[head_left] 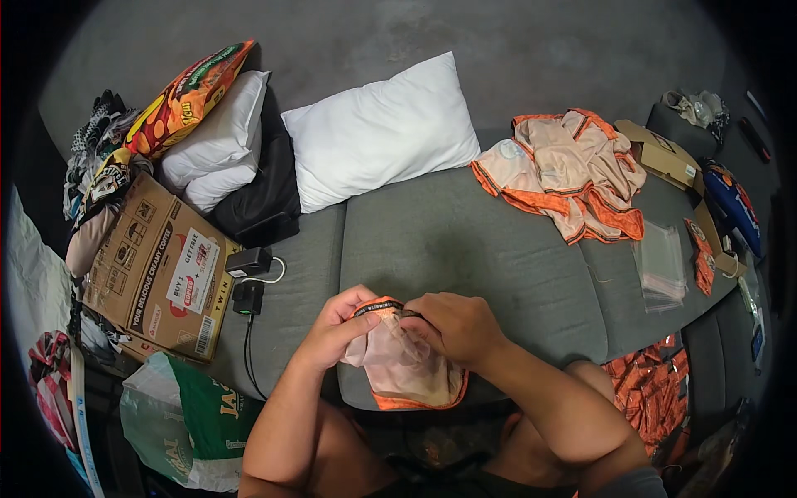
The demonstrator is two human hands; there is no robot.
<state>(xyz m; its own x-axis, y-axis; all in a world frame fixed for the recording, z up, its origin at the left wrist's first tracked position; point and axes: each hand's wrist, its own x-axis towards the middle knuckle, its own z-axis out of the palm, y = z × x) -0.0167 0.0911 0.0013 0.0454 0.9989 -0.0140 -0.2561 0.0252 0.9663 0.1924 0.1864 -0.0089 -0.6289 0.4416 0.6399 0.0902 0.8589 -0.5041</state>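
A small pale peach cloth (411, 373) with orange trim hangs over the front edge of the sofa, in front of my lap. A narrow black band with light printing runs along its upper orange edge. My left hand (336, 328) pinches the left side of that edge, with the thumb on top. My right hand (461, 328) is closed on the band and edge at the right, its knuckles up and its fingertips partly hidden. Between my hands the cloth is gathered in folds. A larger pale peach garment (573, 162) with the same orange trim lies crumpled on the sofa at the far right.
A white pillow (382, 133) leans on the sofa's back. Left are a cardboard box (154, 266), black adapters (249, 278) with cables and a green-white bag (187, 423). Right are clear plastic sleeves (662, 270), an open small carton (660, 153) and orange packets (652, 394).
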